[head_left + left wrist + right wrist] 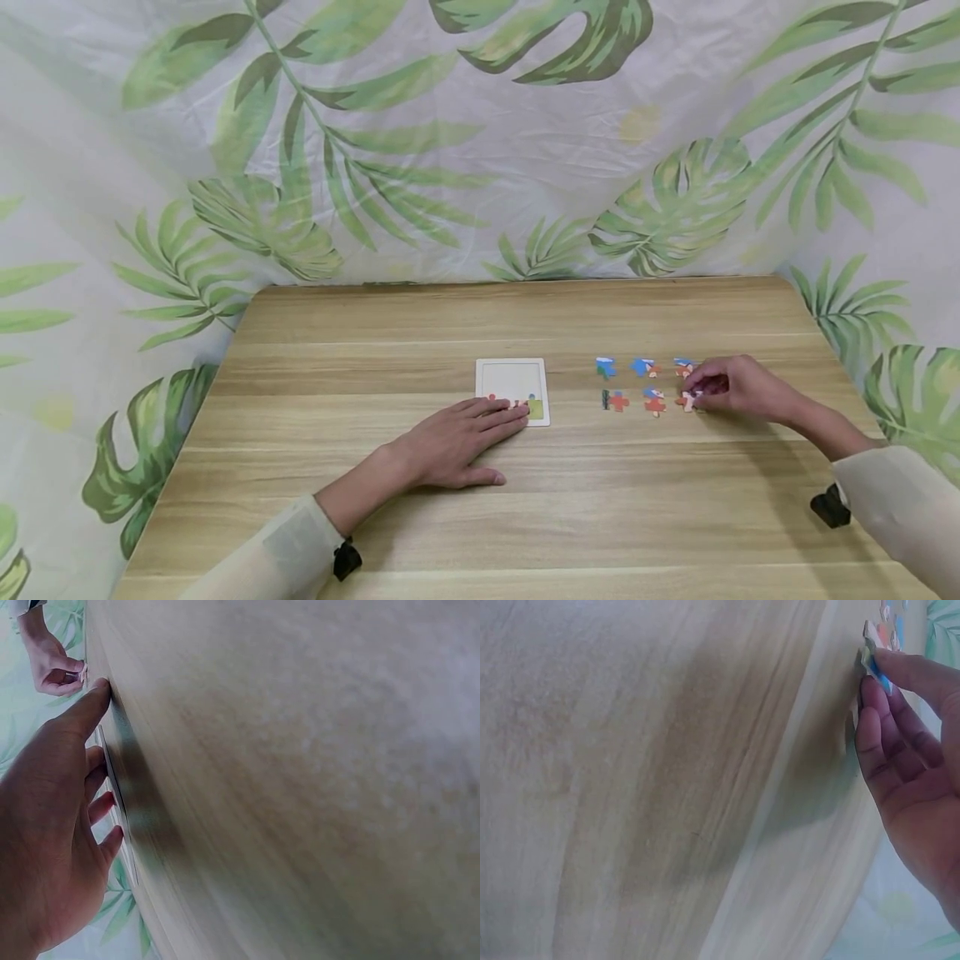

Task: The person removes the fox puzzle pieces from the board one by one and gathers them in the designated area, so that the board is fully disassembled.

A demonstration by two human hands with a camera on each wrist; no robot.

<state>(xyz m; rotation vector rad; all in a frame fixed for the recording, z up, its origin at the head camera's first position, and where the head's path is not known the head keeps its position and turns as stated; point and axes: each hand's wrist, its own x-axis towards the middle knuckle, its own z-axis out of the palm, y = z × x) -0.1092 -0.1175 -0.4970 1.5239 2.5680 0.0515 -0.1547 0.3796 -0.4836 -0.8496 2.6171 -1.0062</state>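
Observation:
My left hand (461, 442) lies with its fingers extended over the lower edge of a white square puzzle tray (546, 375). The tray's bottom strip holds a few fitted pieces, partly hidden by the fingers, with a yellow-green piece (536, 409) at its right corner. At the right end of two rows of loose jigsaw pieces, my right hand (738, 388) pinches a jigsaw piece (880, 674) between thumb and fingertips. That piece shows blue and green in the right wrist view and stands tilted, partly covered by the fingers.
Loose pieces lie right of the tray: a blue one (605, 367), a blue-and-orange one (644, 367), a red-and-green one (617, 401) and a red one (654, 403) among them. The wooden table (375, 333) ends at a leaf-patterned cloth (420, 208) behind.

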